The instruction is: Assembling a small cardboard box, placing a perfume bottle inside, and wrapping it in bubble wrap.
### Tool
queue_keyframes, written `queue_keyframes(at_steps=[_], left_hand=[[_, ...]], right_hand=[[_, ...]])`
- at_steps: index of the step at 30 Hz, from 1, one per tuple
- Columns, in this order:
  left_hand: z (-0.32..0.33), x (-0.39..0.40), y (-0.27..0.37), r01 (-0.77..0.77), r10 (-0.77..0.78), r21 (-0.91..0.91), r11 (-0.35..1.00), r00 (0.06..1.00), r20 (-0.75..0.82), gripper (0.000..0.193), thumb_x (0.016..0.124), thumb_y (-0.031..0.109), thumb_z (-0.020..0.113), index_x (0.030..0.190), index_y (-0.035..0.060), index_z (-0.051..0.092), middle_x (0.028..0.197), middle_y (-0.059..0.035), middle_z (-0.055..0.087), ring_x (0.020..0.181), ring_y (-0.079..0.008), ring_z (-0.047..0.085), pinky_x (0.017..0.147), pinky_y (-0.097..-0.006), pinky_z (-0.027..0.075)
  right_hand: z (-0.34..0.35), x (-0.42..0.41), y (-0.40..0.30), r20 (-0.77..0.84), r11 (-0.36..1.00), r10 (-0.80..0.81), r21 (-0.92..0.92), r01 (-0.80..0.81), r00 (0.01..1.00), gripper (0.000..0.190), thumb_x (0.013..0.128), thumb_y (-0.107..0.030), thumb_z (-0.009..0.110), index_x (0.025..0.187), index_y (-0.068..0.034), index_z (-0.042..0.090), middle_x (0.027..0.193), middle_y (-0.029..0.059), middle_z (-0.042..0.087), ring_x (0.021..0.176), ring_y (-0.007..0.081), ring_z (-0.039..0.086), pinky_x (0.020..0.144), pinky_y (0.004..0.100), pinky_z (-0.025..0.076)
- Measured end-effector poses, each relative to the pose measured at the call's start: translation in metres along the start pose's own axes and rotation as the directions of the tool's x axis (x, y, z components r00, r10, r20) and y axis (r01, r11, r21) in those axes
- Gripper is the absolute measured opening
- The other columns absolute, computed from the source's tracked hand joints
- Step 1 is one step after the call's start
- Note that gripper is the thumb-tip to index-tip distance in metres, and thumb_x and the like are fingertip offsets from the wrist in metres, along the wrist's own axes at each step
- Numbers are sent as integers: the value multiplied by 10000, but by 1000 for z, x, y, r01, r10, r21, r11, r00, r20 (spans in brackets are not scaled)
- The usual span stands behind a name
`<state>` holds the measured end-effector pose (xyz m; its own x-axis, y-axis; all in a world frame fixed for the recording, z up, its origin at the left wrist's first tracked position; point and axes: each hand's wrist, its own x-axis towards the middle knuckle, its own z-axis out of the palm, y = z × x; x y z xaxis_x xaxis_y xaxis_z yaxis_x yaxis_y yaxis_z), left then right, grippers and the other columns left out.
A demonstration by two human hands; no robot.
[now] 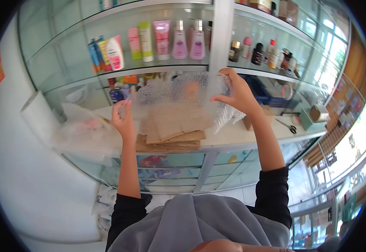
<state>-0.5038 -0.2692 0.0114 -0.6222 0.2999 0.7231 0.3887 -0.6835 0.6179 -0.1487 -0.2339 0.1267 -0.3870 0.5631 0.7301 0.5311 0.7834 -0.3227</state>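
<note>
A sheet of clear bubble wrap (189,85) is stretched between my two hands above a white counter. My left hand (122,118) pinches its left edge between thumb and fingertips. At the other end, my right hand (236,91) grips the wrap, and a crumpled tail (227,116) hangs below that hand. Under the sheet lies a stack of flat brown paper or cardboard pieces (173,141), partly seen through the plastic. Left of my left hand, a translucent plastic bag (88,129) with something pink inside rests on the counter.
A white roll (39,116) leans at the left wall. Bottles and tubes (162,41) stand on the glass shelf above. Scissors (288,126), a green box (312,119) and a blue crate (258,89) are to the right. Glass drawers (170,173) sit below the counter edge.
</note>
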Motion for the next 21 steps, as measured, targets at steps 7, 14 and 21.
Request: queue_keyframes(at_steps=[7,14,21], left_hand=[[65,-18,53,-102,131,-148,984,971,199,110,863,-43,715,913,25,644,933,-38,639,892,-143,607,842,-270,476],[106,-79,111,-561,538,-95,822,712,451,257,716,-35,784,909,98,679,910,-48,677,845,-252,649,753,-362,493],[143,-177,99,-582,531,-218,783,444,722,234,703,83,809,900,126,691,933,5,675,874,-213,639,761,-363,480]], right_hand=[[-67,-35,83,-103,900,-76,-435,24,992,191,768,-110,773,922,-62,671,972,106,598,976,329,598,820,433,494],[-91,-43,157,-431,729,462,-312,-609,775,213,816,-169,657,1010,-88,682,755,160,681,749,359,673,669,446,524],[-63,-78,291,-273,985,173,52,-165,946,729,839,-74,687,1480,-26,344,1304,220,611,1192,295,612,970,362,491]])
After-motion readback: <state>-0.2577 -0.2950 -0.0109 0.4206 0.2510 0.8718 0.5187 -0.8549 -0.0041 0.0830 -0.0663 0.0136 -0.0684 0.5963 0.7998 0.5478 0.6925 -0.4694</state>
